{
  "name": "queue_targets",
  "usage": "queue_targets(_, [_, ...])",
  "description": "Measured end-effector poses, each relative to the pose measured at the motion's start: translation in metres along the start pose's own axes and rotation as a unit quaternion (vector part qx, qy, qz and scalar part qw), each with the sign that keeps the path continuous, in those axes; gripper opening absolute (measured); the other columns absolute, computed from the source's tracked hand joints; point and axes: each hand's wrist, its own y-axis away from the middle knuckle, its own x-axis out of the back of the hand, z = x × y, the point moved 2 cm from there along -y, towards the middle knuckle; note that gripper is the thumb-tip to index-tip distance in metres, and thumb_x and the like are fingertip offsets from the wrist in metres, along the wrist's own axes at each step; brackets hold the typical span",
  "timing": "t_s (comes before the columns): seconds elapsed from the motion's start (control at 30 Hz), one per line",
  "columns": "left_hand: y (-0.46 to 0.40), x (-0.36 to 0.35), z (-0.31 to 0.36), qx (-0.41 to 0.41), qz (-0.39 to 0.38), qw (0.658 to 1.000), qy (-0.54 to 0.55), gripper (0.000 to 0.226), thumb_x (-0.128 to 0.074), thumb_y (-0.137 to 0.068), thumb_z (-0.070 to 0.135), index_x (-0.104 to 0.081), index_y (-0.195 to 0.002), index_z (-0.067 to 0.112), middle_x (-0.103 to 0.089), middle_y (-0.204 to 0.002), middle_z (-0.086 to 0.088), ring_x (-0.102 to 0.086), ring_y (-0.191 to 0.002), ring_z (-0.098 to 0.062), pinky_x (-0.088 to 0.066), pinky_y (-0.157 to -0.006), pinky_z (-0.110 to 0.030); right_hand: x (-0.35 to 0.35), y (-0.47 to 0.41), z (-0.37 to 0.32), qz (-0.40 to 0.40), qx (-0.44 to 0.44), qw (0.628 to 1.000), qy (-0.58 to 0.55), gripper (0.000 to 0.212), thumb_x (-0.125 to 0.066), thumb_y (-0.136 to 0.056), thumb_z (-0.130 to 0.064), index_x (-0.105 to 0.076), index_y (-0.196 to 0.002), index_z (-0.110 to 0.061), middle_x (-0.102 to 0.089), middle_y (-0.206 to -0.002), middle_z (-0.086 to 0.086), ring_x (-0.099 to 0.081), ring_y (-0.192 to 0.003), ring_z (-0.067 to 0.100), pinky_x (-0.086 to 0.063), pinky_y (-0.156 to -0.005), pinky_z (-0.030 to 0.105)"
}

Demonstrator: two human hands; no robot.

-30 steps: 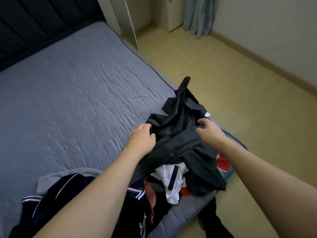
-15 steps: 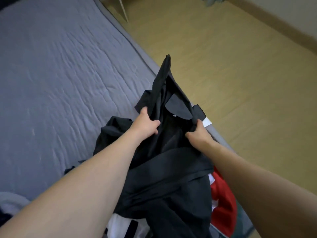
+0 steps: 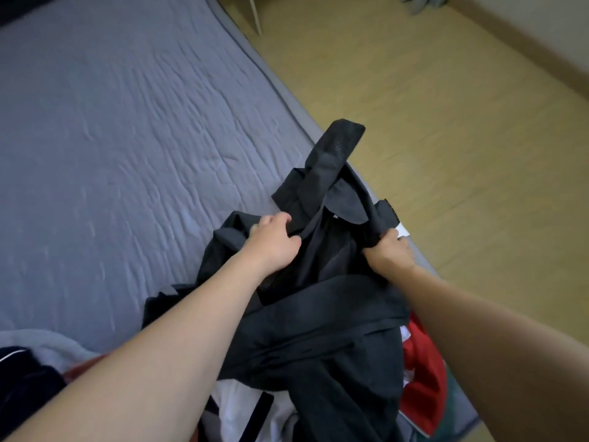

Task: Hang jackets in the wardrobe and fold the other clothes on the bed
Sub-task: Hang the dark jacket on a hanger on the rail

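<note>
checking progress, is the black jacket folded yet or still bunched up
Bunched up: the black jacket hangs rumpled between left hand and right hand.

- Bed [image 3: 127, 138]: grey-blue quilted cover, wrinkled, bare over most of its far and left area.
- Right edge of the bed: black jacket [image 3: 318, 330] bunched on top of the clothes pile, collar end raised.
- Under the jacket, near corner by the right edge: red garment [image 3: 424, 378] and white garment [image 3: 242, 409] with a dark stripe.
- Near left: light grey cloth [image 3: 54, 344], dark navy garment [image 3: 25, 384] with white piping on it.
- Floor [image 3: 446, 122]: light wood, runs alongside the right edge.
</note>
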Motion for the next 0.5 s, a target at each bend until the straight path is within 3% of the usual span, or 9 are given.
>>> queue_targets(0.13, [-0.043, -0.024, 0.015, -0.006, 0.032, 0.992, 0.125, 0.087, -0.058, -0.088, 0.048, -0.007, -0.154, 0.024, -0.032, -0.155, -0.004, -0.034, -0.139, -0.028, -0.031, -0.113, -0.044, -0.022, -0.022, 0.015, 0.046, -0.005, 0.999, 0.003, 0.069, -0.062, -0.085, -0.041, -0.030, -0.137, -0.010, -0.044, -0.137, 0.018, -0.040, -0.128, 0.040, -0.036, -0.104, 0.048])
queue_targets(0.2, [-0.055, -0.048, 0.018, 0.023, 0.026, 0.994, 0.108, 0.069, -0.052, -0.093, 0.040, -0.023, -0.148, 0.012, -0.045, -0.145, -0.009, -0.047, -0.127, -0.031, -0.039, -0.104, -0.040, -0.032, -0.026, 0.025, 0.069, 0.018, 0.997, -0.007, 0.059, -0.064, -0.082, -0.042, -0.042, -0.129, -0.013, -0.053, -0.129, 0.014, -0.047, -0.123, 0.038, -0.039, -0.101, 0.045])
queue_targets(0.27, [-0.054, -0.068, 0.017, 0.047, 0.019, 0.995, 0.089, 0.028, -0.044, -0.095, 0.022, -0.052, -0.115, 0.003, -0.059, -0.123, -0.016, -0.056, -0.104, -0.033, -0.044, -0.083, -0.032, -0.037, -0.022, 0.034, 0.057, 0.029, 0.995, -0.081, 0.044, -0.065, -0.077, -0.038, -0.049, -0.113, -0.019, -0.062, -0.114, 0.008, -0.057, -0.112, 0.035, -0.044, -0.096, 0.046])
queue_targets(0.3, [-0.047, -0.072, 0.012, 0.051, 0.016, 0.993, 0.104, 0.021, -0.041, -0.095, 0.016, -0.056, -0.102, 0.004, -0.061, -0.114, -0.018, -0.057, -0.099, -0.034, -0.042, -0.077, -0.031, -0.038, -0.016, 0.033, 0.056, 0.037, 0.992, -0.109, 0.037, -0.065, -0.078, -0.034, -0.050, -0.108, -0.019, -0.064, -0.109, 0.006, -0.059, -0.108, 0.033, -0.045, -0.094, 0.046])
queue_targets(0.37, [-0.022, -0.066, -0.004, 0.054, 0.027, 0.984, 0.166, 0.022, -0.038, -0.097, 0.016, -0.058, -0.099, 0.008, -0.063, -0.106, -0.014, -0.058, -0.097, -0.031, -0.041, -0.076, -0.030, -0.033, 0.002, 0.024, 0.068, 0.063, 0.987, -0.133, 0.024, -0.063, -0.084, -0.027, -0.050, -0.101, -0.016, -0.063, -0.100, 0.005, -0.060, -0.099, 0.029, -0.045, -0.085, 0.039])
queue_targets(0.43, [0.012, -0.039, -0.022, 0.074, 0.083, 0.955, 0.277, 0.023, -0.040, -0.100, 0.021, -0.061, -0.108, 0.017, -0.064, -0.104, -0.005, -0.059, -0.093, -0.022, -0.043, -0.079, -0.029, -0.023, 0.037, 0.000, 0.075, 0.102, 0.979, -0.158, 0.016, -0.060, -0.088, -0.024, -0.050, -0.094, -0.013, -0.060, -0.088, 0.003, -0.057, -0.087, 0.027, -0.039, -0.072, 0.033])
queue_targets(0.5, [0.053, 0.008, -0.032, 0.082, 0.170, 0.891, 0.412, 0.020, -0.045, -0.101, 0.023, -0.061, -0.113, 0.022, -0.066, -0.101, 0.003, -0.059, -0.089, -0.011, -0.043, -0.081, -0.026, -0.010, 0.082, -0.032, 0.058, 0.141, 0.969, -0.192, 0.012, -0.058, -0.090, -0.022, -0.050, -0.090, -0.013, -0.059, -0.078, 0.002, -0.056, -0.075, 0.024, -0.038, -0.062, 0.034])
